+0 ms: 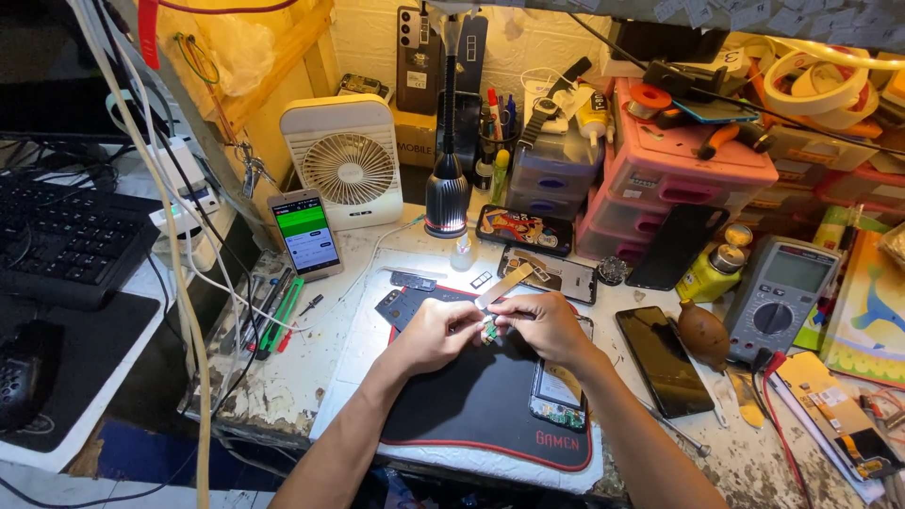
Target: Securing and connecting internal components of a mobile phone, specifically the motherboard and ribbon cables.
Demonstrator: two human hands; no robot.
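Both hands meet at centre frame, just above the black mat [471,405] w/ red trim. Left hand [436,332] is closed, fingertips pinching a small green circuit board [491,329] from its left side. Right hand [545,325] is closed too, thumb + forefinger on the same board from the right, and it also seems to hold a flat metal strip [503,286], prob. tweezers or a pry tool, though the grip itself is hidden by the fingers.

Key relation: the board sits right btwn the two sets of fingertips, touching both, so neither hand is clearly nearer. The strip's long axis runs diagonally, from the fingers up and to the right toward the lamp [447,193]. The board's own long axis can't be told; only a sliver of green shows below the fingers.

Lower right of the hands, an opened phone [558,394] lies on the mat, partly covered by the right forearm. A dark phone [664,358] lies flat just right of it. A lit phone w/ green screen [305,234] stands at left-centre, in front of a white fan [344,162]. Multimeter [779,292] at right.

Hard to make out: parts on the board, small dark pieces above the hands, and the strip's tip, washed out by lamp glare.
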